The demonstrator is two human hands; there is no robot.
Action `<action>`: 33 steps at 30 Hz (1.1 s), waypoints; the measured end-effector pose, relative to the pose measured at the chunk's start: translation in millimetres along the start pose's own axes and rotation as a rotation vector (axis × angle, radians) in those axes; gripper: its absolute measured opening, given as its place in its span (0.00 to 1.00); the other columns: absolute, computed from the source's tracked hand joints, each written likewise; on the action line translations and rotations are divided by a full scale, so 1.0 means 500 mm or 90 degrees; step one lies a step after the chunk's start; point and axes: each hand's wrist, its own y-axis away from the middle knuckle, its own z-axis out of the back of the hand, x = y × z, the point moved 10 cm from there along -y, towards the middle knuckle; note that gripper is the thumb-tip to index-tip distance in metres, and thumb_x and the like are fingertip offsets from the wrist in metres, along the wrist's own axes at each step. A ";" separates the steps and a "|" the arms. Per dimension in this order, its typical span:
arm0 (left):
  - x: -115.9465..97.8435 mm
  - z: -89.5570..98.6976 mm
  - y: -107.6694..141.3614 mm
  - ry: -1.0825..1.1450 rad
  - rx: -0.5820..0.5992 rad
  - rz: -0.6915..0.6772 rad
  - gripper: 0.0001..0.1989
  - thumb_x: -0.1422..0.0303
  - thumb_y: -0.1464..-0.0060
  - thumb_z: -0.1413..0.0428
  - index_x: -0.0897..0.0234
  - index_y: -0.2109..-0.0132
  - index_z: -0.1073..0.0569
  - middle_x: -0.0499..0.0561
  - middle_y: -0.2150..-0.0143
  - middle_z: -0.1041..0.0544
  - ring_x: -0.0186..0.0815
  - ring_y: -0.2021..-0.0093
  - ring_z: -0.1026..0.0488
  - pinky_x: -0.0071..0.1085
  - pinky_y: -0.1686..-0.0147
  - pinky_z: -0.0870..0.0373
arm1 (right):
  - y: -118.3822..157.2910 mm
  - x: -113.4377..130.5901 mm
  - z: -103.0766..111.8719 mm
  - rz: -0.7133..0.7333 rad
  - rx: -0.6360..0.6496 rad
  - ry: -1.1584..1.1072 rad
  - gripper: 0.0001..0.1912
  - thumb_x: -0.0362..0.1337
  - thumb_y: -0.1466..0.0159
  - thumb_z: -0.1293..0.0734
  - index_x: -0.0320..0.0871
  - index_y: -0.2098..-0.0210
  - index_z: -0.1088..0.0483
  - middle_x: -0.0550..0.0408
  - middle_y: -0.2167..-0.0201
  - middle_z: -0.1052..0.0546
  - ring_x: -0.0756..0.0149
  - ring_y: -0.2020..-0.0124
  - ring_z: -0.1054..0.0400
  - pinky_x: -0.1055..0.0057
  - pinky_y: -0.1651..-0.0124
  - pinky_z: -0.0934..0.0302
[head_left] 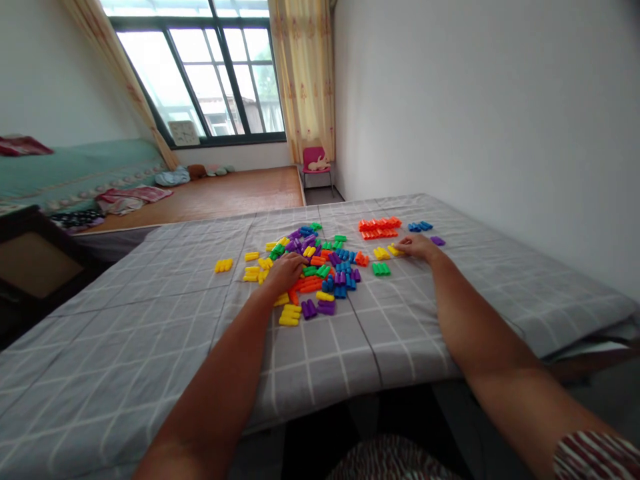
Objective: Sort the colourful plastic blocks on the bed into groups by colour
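A heap of small plastic building pieces (313, 280), ribbed like joined tubes, lies on the table in yellow, purple, blue, green and orange. My left hand (287, 272) is at the heap's left part, its fingers bent down among the pieces; what they hold, if anything, is hidden. To the right, my right hand (419, 247) pinches a yellow plastic piece (395, 250) at the tabletop. Another yellow piece (381, 253) lies just left of it, with a green piece (381, 269) nearer to me.
Behind these stand orange pieces (380, 228) grouped in rows. Blue pieces (420, 227) and a purple piece (437, 241) lie at the right. A grey checked cloth (165, 320) covers the table. A white wall (480, 120) runs along the right side.
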 end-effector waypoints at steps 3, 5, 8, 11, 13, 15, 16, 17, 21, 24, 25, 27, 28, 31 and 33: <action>0.003 -0.002 0.000 0.000 0.004 0.010 0.15 0.70 0.41 0.53 0.59 0.55 0.23 0.52 0.55 0.23 0.38 0.53 0.28 0.37 0.49 0.32 | 0.006 0.013 -0.029 -0.006 0.074 0.010 0.19 0.52 0.48 0.30 0.40 0.72 0.24 0.52 0.76 0.23 0.66 0.74 0.32 0.72 0.71 0.40; 0.004 -0.002 -0.001 -0.001 0.007 0.015 0.15 0.70 0.41 0.54 0.60 0.55 0.23 0.52 0.55 0.24 0.38 0.53 0.28 0.38 0.49 0.32 | 0.011 0.029 -0.035 -0.005 0.101 0.030 0.22 0.55 0.48 0.30 0.40 0.72 0.24 0.53 0.77 0.24 0.65 0.75 0.32 0.72 0.71 0.40; 0.002 -0.002 -0.001 -0.002 0.014 0.020 0.15 0.70 0.41 0.54 0.61 0.55 0.23 0.53 0.55 0.23 0.38 0.53 0.29 0.39 0.48 0.33 | 0.017 0.041 -0.028 -0.015 0.106 0.063 0.23 0.57 0.46 0.31 0.41 0.69 0.24 0.52 0.74 0.23 0.63 0.71 0.30 0.70 0.67 0.38; 0.000 0.001 -0.001 -0.004 0.015 0.025 0.15 0.70 0.41 0.54 0.61 0.56 0.23 0.53 0.55 0.23 0.38 0.54 0.28 0.39 0.49 0.33 | 0.024 0.065 -0.007 0.021 0.064 0.033 0.24 0.55 0.45 0.31 0.41 0.62 0.23 0.48 0.62 0.21 0.60 0.63 0.28 0.68 0.60 0.36; -0.001 0.002 -0.001 -0.007 0.016 0.026 0.15 0.69 0.41 0.54 0.60 0.55 0.23 0.53 0.55 0.24 0.38 0.54 0.29 0.38 0.49 0.33 | 0.034 0.096 -0.005 0.087 0.065 -0.026 0.25 0.53 0.45 0.30 0.41 0.55 0.25 0.46 0.53 0.23 0.58 0.57 0.29 0.67 0.56 0.35; 0.000 0.002 -0.001 -0.009 0.016 0.030 0.15 0.69 0.41 0.54 0.60 0.55 0.23 0.52 0.55 0.24 0.38 0.53 0.29 0.38 0.48 0.33 | 0.047 0.126 -0.017 0.148 0.104 -0.070 0.27 0.49 0.47 0.28 0.43 0.51 0.26 0.47 0.49 0.25 0.56 0.53 0.30 0.64 0.53 0.36; 0.000 0.002 -0.001 -0.010 0.016 0.031 0.16 0.70 0.41 0.54 0.60 0.55 0.23 0.52 0.55 0.24 0.38 0.54 0.29 0.38 0.48 0.33 | 0.052 0.136 -0.025 0.166 0.124 -0.079 0.28 0.48 0.48 0.27 0.44 0.50 0.26 0.48 0.49 0.25 0.55 0.52 0.31 0.63 0.51 0.36; 0.000 0.002 -0.001 -0.011 0.017 0.031 0.16 0.70 0.41 0.54 0.60 0.55 0.23 0.52 0.55 0.24 0.38 0.54 0.29 0.38 0.48 0.33 | 0.056 0.142 -0.033 0.174 0.138 -0.082 0.28 0.48 0.49 0.26 0.45 0.50 0.26 0.48 0.49 0.25 0.54 0.51 0.31 0.62 0.50 0.36; -0.002 0.000 -0.001 -0.011 0.022 0.022 0.16 0.70 0.41 0.54 0.60 0.55 0.23 0.52 0.55 0.24 0.38 0.54 0.28 0.38 0.49 0.33 | 0.055 0.151 -0.056 0.183 0.148 -0.088 0.22 0.43 0.48 0.27 0.45 0.54 0.24 0.51 0.53 0.22 0.54 0.53 0.29 0.61 0.47 0.38; -0.002 0.001 -0.001 -0.006 0.022 0.021 0.16 0.70 0.41 0.54 0.60 0.55 0.23 0.52 0.55 0.24 0.38 0.54 0.28 0.38 0.49 0.33 | 0.043 0.150 -0.056 0.192 0.100 -0.071 0.18 0.39 0.47 0.29 0.43 0.56 0.23 0.51 0.56 0.21 0.55 0.55 0.28 0.61 0.49 0.37; -0.001 0.001 -0.001 -0.003 0.021 0.021 0.15 0.70 0.41 0.54 0.60 0.55 0.23 0.52 0.55 0.24 0.38 0.54 0.28 0.38 0.49 0.33 | 0.039 0.147 -0.053 0.190 0.082 -0.063 0.17 0.38 0.47 0.29 0.43 0.57 0.22 0.50 0.56 0.21 0.55 0.55 0.28 0.61 0.50 0.37; 0.000 0.001 -0.001 -0.001 0.019 0.024 0.15 0.70 0.41 0.54 0.60 0.55 0.23 0.52 0.55 0.23 0.38 0.54 0.29 0.38 0.48 0.33 | 0.032 0.139 -0.050 0.181 0.071 -0.055 0.18 0.38 0.46 0.29 0.42 0.56 0.23 0.49 0.57 0.21 0.55 0.56 0.28 0.61 0.51 0.36; 0.000 0.001 -0.001 -0.001 0.018 0.026 0.15 0.70 0.41 0.54 0.60 0.55 0.23 0.52 0.55 0.23 0.38 0.54 0.29 0.39 0.48 0.33 | 0.030 0.135 -0.048 0.178 0.075 -0.057 0.19 0.38 0.47 0.29 0.42 0.55 0.23 0.49 0.56 0.21 0.55 0.56 0.28 0.60 0.50 0.36; 0.002 0.000 -0.001 -0.002 0.018 0.031 0.16 0.70 0.41 0.54 0.60 0.55 0.23 0.52 0.55 0.23 0.39 0.54 0.29 0.39 0.48 0.33 | 0.029 0.128 -0.031 0.191 0.078 -0.076 0.23 0.37 0.48 0.28 0.45 0.52 0.25 0.51 0.52 0.23 0.54 0.51 0.30 0.59 0.46 0.39; 0.002 -0.001 -0.001 -0.003 0.019 0.028 0.16 0.70 0.41 0.54 0.60 0.55 0.23 0.52 0.55 0.24 0.39 0.53 0.29 0.39 0.48 0.34 | 0.032 0.136 -0.017 0.224 0.063 -0.077 0.24 0.36 0.48 0.28 0.46 0.50 0.26 0.52 0.48 0.25 0.54 0.46 0.33 0.58 0.42 0.42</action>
